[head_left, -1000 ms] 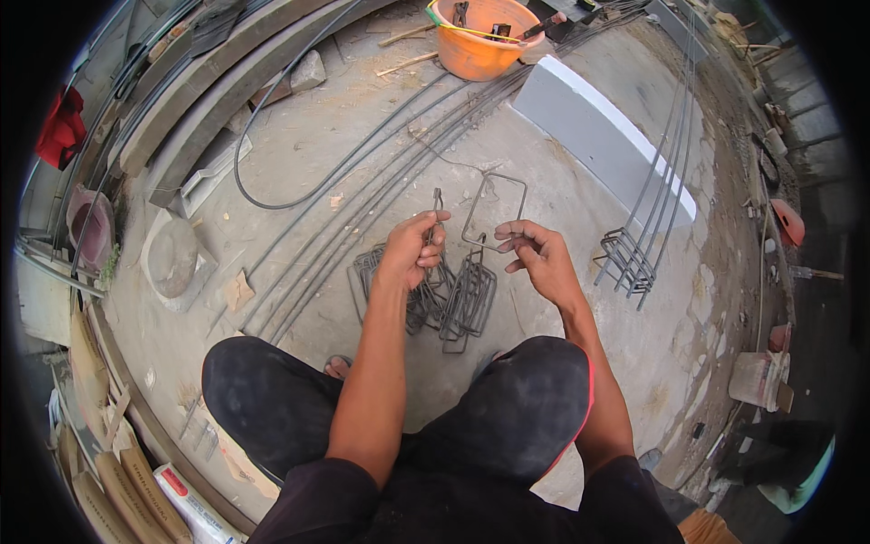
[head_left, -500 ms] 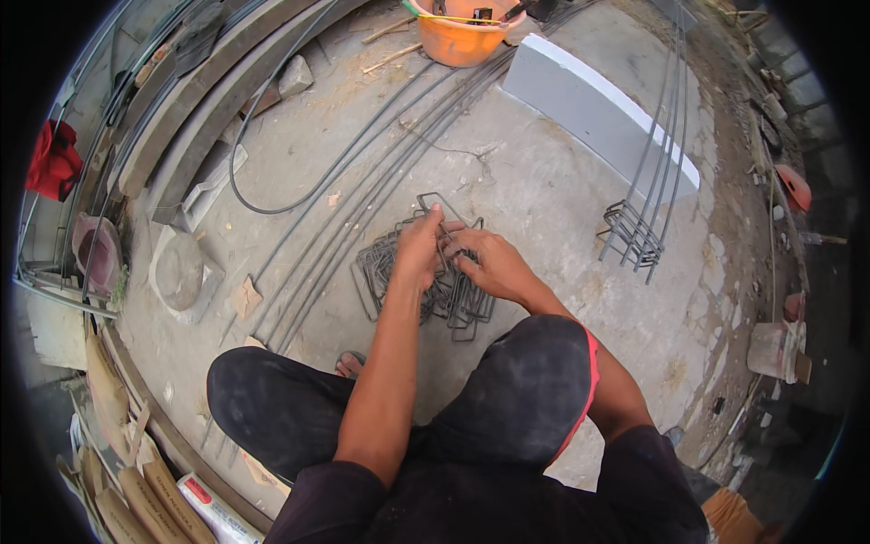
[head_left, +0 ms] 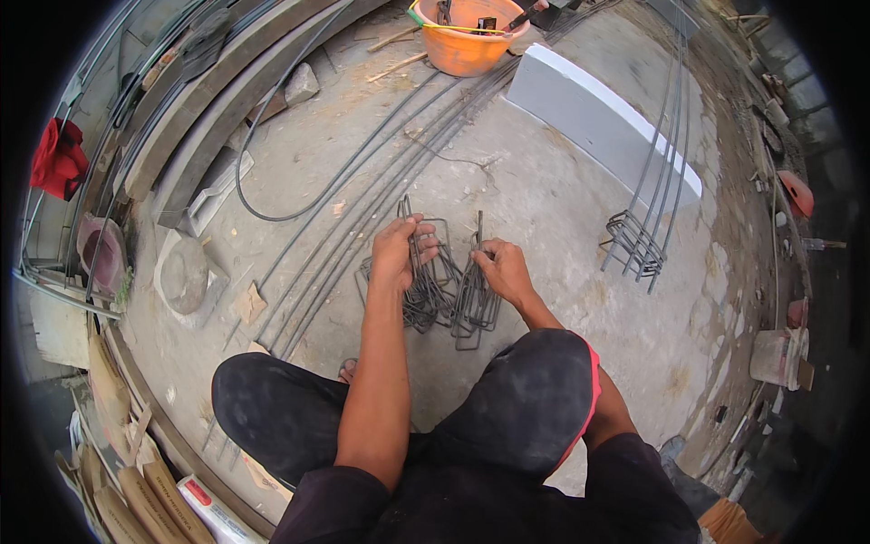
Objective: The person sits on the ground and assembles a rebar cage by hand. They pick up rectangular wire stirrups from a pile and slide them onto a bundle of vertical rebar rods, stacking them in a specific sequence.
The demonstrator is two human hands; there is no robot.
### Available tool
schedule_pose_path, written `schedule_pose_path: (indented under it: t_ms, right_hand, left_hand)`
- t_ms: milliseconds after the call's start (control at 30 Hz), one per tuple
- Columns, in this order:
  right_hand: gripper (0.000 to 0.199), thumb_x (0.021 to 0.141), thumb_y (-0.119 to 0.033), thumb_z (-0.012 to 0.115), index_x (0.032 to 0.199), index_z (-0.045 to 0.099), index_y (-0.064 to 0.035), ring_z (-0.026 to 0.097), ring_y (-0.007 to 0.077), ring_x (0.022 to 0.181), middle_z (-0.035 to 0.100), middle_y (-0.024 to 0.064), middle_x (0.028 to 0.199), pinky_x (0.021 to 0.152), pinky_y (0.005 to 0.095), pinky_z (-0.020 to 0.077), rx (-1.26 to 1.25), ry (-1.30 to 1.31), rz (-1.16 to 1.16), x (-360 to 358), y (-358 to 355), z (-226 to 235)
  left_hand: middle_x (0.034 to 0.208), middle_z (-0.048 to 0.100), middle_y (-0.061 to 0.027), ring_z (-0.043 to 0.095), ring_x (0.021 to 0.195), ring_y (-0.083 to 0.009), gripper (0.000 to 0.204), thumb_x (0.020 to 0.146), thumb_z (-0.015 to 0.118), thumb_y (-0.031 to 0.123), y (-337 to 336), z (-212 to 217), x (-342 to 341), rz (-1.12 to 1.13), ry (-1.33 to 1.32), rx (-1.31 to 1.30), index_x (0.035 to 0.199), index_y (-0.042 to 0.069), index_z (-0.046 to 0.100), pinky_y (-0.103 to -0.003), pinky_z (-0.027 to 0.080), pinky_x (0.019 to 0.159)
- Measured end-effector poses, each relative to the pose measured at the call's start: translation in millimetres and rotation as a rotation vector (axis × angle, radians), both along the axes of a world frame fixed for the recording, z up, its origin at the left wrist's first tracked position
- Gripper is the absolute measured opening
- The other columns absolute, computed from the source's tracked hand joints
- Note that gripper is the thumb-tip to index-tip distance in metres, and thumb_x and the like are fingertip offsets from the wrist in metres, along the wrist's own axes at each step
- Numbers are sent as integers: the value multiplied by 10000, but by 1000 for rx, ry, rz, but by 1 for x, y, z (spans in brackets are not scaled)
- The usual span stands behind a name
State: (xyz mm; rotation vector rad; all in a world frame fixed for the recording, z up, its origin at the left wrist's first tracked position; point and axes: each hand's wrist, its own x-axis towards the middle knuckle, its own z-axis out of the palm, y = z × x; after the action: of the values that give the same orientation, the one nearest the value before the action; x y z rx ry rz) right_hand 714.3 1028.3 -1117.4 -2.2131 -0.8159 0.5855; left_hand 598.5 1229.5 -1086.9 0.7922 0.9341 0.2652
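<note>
Between my knees a tangled pile of bent steel stirrups, dark rectangular rod loops, lies on the concrete. My left hand is at the pile's left side, its fingers curled round one or more stirrups whose ends stick up past the fingertips. To its right, my right hand pinches a stirrup between thumb and fingers. That one is seen nearly edge-on, its upper end standing above the hand and its lower part overlapping the pile. The hands are apart. How many loops each hand holds is hard to make out.
Long steel bars run diagonally at the left. An orange bucket with tools stands far ahead, beside a grey-and-white slab. More stirrups hang on bars at the right. Curved beams and a round stone are left.
My hands, close together before, have moved apart: the left slightly left, the right slightly right and down. The stirrup in my right hand now stands nearly upright, separate from my left hand.
</note>
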Motion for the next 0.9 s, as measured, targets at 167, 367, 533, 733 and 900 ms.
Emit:
schedule_pose_path:
  t_ms: [167, 367, 533, 733, 900]
  right_hand:
    - [303, 1036, -234, 632, 943, 749, 30, 706, 419, 830, 721, 239, 927, 752, 490, 532, -7, -269, 61, 18, 1, 88]
    - [354, 1102, -267, 582, 897, 690, 1, 553, 147, 579, 605, 60, 698, 555, 320, 435, 113, 80, -64, 43, -21, 91]
    - [346, 1120, -313, 583, 921, 672, -44, 473, 67, 540, 545, -22, 671, 484, 249, 337, 287, 460, -128, 43, -21, 116]
    - [321, 1103, -339, 604, 931, 667, -75, 463, 59, 585, 518, -43, 693, 502, 244, 298, 213, 845, 30, 49, -13, 135]
    - [306, 1107, -307, 591, 933, 662, -66, 481, 75, 599, 552, -24, 713, 522, 269, 337, 105, 627, 90, 46, 1, 79]
  left_hand:
    - [1110, 741, -176, 719, 800, -204, 328, 1113, 518, 159, 10, 8, -1, -28, -32, -16, 1361, -45, 581, -332, 634, 675]
    - [1152, 751, -160, 739, 877, -218, 328, 1115, 510, 153, 10, 4, 9, -109, -67, -20, 1382, -24, 581, -328, 624, 692]
    - [1197, 734, -197, 749, 954, -263, 329, 1119, 503, 149, 5, 23, 9, -150, -108, -81, 1396, -18, 563, -377, 646, 752]
    - [1315, 682, -241, 725, 1134, -354, 383, 1129, 524, 196, 1, 34, 8, -303, -345, -251, 1441, -24, 506, -481, 642, 911]
    - [1335, 672, -253, 729, 1145, -377, 385, 1135, 505, 185, -3, 38, 9, -359, -324, -255, 1463, -15, 484, -490, 641, 918]
